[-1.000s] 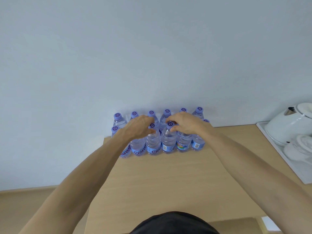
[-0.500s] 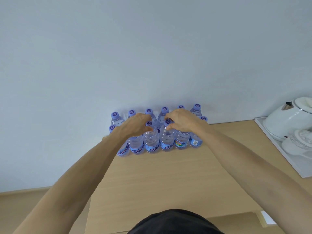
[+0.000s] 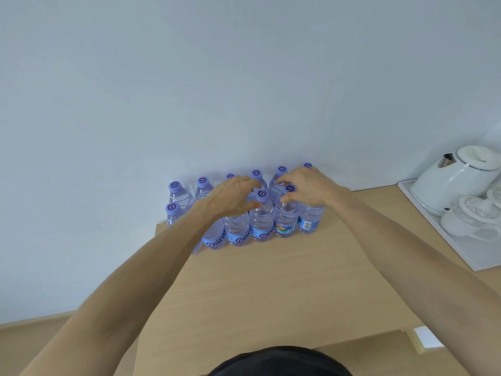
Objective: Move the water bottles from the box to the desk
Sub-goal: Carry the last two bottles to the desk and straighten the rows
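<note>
At back of desk (image 3: 271,294): water bottles (image 3: 261,218) stand in two rows against wall. Left hand (image 3: 230,199) and right hand (image 3: 309,185) were gripping front-row necks; now fingers spread loose above caps, holding nothing. Latest pair looks placed. Box not in view.

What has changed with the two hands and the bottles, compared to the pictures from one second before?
Both hands have opened. The left hand and the right hand earlier held the necks of two front-row bottles; now their fingers are spread and lifted a little above the caps, so the bottles seem let go. The water bottles stay upright in two rows on the desk by the wall; the kettle has not moved.
</note>
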A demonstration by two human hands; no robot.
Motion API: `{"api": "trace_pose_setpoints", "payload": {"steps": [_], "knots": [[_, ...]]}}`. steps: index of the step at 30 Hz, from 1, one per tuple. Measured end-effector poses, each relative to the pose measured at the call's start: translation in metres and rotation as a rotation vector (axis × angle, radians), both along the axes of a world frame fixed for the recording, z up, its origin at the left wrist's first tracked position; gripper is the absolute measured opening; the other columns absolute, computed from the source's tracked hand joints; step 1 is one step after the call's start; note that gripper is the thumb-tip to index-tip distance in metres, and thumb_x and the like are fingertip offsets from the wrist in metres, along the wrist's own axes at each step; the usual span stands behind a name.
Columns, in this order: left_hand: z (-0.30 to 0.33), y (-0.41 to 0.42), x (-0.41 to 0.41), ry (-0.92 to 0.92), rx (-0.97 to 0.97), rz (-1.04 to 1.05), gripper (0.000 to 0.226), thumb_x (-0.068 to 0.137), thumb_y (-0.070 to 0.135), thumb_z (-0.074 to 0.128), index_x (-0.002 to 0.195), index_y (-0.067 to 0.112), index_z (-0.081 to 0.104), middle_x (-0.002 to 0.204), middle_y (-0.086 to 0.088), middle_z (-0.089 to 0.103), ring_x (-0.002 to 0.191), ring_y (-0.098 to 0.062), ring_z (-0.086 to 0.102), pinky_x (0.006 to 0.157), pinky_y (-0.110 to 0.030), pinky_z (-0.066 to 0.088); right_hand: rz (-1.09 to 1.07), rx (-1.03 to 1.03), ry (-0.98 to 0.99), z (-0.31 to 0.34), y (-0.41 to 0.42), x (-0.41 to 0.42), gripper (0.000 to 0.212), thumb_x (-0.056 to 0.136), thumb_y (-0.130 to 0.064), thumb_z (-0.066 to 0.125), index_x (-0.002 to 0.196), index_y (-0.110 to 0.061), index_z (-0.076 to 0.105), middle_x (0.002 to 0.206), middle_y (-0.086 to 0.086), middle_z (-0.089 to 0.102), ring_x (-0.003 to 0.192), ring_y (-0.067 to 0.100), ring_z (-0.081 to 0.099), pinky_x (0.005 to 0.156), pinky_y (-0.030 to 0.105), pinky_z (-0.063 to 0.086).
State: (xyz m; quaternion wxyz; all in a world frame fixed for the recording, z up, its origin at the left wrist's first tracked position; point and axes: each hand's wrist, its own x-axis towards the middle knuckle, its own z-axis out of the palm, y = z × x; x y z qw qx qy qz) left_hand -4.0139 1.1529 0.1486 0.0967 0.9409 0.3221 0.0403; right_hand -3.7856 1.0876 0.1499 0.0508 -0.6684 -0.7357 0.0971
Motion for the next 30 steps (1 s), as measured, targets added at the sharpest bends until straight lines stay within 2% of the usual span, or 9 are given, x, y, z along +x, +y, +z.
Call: {"api": "trace_pose_setpoints", "payload": {"steps": [5, 8, 10, 14, 19, 22, 26, 28, 30], "knots": [[-0.005, -0.011, 0.026, 0.051, -0.005, 0.035, 0.038, 0.093, 0.033, 0.059, 0.128, 0.020, 0.055, 0.123, -0.006, 0.059, 0.110, -0.028, 0.056, 0.079, -0.039, 0.047, 0.005, -0.022, -0.028, 0.002, -0.008, 0.014, 0.047, 0.082, -0.056, 0.066, 0.119, -0.027, 0.061, 0.084, -0.004, 0.055, 0.088, 0.023, 0.056, 0.073, 0.030, 0.032], [-0.004, -0.012, 0.031, 0.035, -0.054, 0.094, 0.027, 0.092, 0.028, 0.061, 0.116, 0.018, 0.059, 0.115, -0.007, 0.059, 0.101, -0.027, 0.056, 0.076, -0.036, 0.044, 0.019, -0.026, -0.003, 0.002, -0.010, 0.013, 0.037, 0.084, -0.050, 0.065, 0.103, -0.019, 0.059, 0.084, -0.001, 0.051, 0.082, 0.025, 0.053, 0.068, 0.032, 0.037], [-0.003, -0.012, 0.032, 0.044, -0.060, 0.131, 0.023, 0.091, 0.028, 0.062, 0.111, 0.016, 0.060, 0.111, -0.006, 0.059, 0.097, -0.027, 0.056, 0.076, -0.037, 0.045, 0.026, -0.052, 0.030, 0.004, -0.009, 0.012, 0.028, 0.086, -0.043, 0.066, 0.087, -0.019, 0.051, 0.084, 0.000, 0.049, 0.079, 0.024, 0.050, 0.067, 0.034, 0.040], [-0.006, -0.013, 0.034, 0.034, -0.063, 0.187, 0.023, 0.090, 0.031, 0.062, 0.108, 0.016, 0.061, 0.105, -0.004, 0.058, 0.094, -0.025, 0.056, 0.073, -0.036, 0.043, 0.061, -0.076, 0.069, 0.007, -0.008, 0.012, 0.033, 0.089, -0.033, 0.066, 0.072, -0.019, 0.040, 0.083, 0.003, 0.048, 0.074, 0.024, 0.046, 0.065, 0.036, 0.040], [-0.008, -0.013, 0.034, 0.013, -0.070, 0.198, 0.026, 0.088, 0.031, 0.065, 0.111, 0.018, 0.063, 0.096, 0.001, 0.054, 0.094, -0.024, 0.055, 0.071, -0.033, 0.040, 0.070, -0.078, 0.085, 0.007, -0.008, 0.014, 0.028, 0.089, -0.035, 0.064, 0.082, -0.014, 0.047, 0.087, 0.004, 0.050, 0.078, 0.025, 0.049, 0.072, 0.042, 0.047], [-0.008, -0.013, 0.035, 0.011, -0.075, 0.206, 0.027, 0.088, 0.031, 0.067, 0.112, 0.019, 0.063, 0.098, 0.000, 0.056, 0.095, -0.025, 0.055, 0.072, -0.034, 0.041, 0.068, -0.036, 0.003, 0.007, -0.005, 0.014, 0.035, 0.088, -0.046, 0.064, 0.083, -0.015, 0.048, 0.086, 0.003, 0.052, 0.078, 0.022, 0.049, 0.064, 0.034, 0.038], [-0.009, -0.012, 0.036, 0.001, -0.078, 0.208, 0.029, 0.088, 0.029, 0.068, 0.114, 0.017, 0.063, 0.106, -0.005, 0.061, 0.093, -0.023, 0.054, 0.073, -0.033, 0.041, 0.069, 0.017, -0.098, 0.001, -0.002, 0.015, 0.049, 0.084, -0.059, 0.062, 0.079, -0.012, 0.048, 0.081, 0.007, 0.059, 0.077, 0.024, 0.053, 0.064, 0.032, 0.033], [-0.009, -0.012, 0.036, -0.010, -0.087, 0.199, 0.029, 0.088, 0.027, 0.068, 0.114, 0.016, 0.064, 0.106, -0.007, 0.062, 0.089, -0.021, 0.052, 0.072, -0.031, 0.038, 0.108, -0.001, -0.045, 0.002, -0.003, 0.018, 0.043, 0.084, -0.055, 0.065, 0.094, -0.014, 0.058, 0.088, 0.005, 0.059, 0.083, 0.024, 0.054, 0.067, 0.032, 0.035], [-0.009, -0.011, 0.036, -0.022, -0.092, 0.194, 0.028, 0.088, 0.025, 0.068, 0.114, 0.014, 0.064, 0.105, -0.007, 0.062, 0.087, -0.020, 0.051, 0.072, -0.030, 0.036, 0.154, -0.070, 0.035, 0.006, -0.004, 0.022, 0.043, 0.086, -0.046, 0.067, 0.119, -0.019, 0.059, 0.101, 0.005, 0.060, 0.093, 0.024, 0.056, 0.074, 0.037, 0.045]]}}
